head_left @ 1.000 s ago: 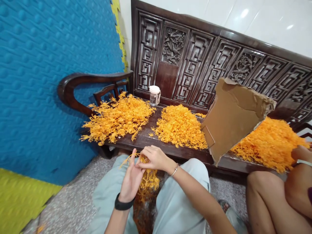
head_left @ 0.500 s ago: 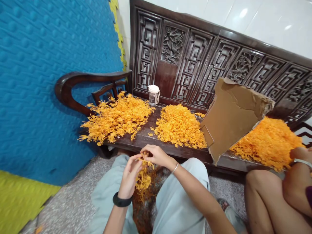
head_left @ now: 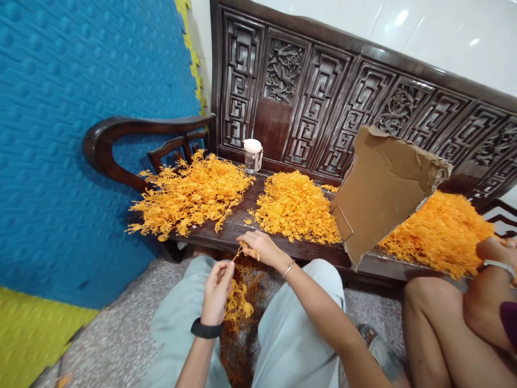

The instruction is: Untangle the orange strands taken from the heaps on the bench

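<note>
My left hand (head_left: 218, 283), with a black band at the wrist, pinches one end of a thin orange branching plastic sprig (head_left: 239, 251). The fingers of my right hand (head_left: 262, 249) are closed round its branched upper part, so the stem is stretched between both hands. Just below my left hand hangs a bunch of orange sprigs (head_left: 238, 304); whether that hand also holds it is hidden. In front, on the dark wooden bench (head_left: 236, 221), lie a loose heap of branched orange sprigs (head_left: 194, 194) and a denser heap of small orange pieces (head_left: 297, 207).
A lidded clear cup (head_left: 252, 156) stands by the carved backrest. A cardboard sheet (head_left: 382, 188) leans upright before another orange heap (head_left: 444, 231), where a co-worker's hand (head_left: 495, 250) rests. Blue foam matting (head_left: 81, 134) covers the left side. More orange bits lie below, between my knees.
My right hand has moved slightly up and away from my left, drawing the orange sprig out between them. The bunch below shows more clearly. The view has shifted a little.
</note>
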